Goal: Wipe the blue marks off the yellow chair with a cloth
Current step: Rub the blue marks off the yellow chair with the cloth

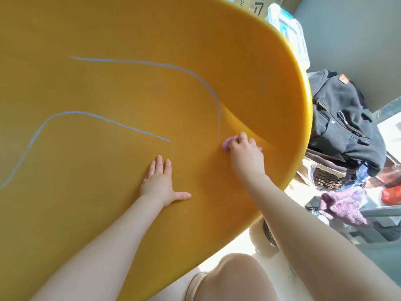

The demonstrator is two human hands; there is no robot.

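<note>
Our view is filled almost wholly by the yellow chair (108, 40), its broad smooth surface running from the left edge to a curved rim on the right. Two blue marks cross it: the upper blue line (152, 64) runs from the upper left and bends down to end just above our right hand, and the lower blue line (97, 116) climbs from the left edge, bends, and slants down to end above our left hand. Beyond the rim on the right, a dark backpack (342, 120) slumps against a grey wall, with a woven basket (325, 177) below it, a purple towel (345, 205) lower still, and a clear plastic box (288, 29) near the top. Our bent knee (234, 276) shows at the bottom, over a pale floor. Our left hand (160, 181) lies flat on the chair, fingers straight and together, thumb spread out to the side, holding nothing. Our right hand (245, 151) presses on the chair near the rim, its fingers curled round the small pink cloth (226, 144), which peeks out at the left of the knuckles, just below the end of the upper blue line.
</note>
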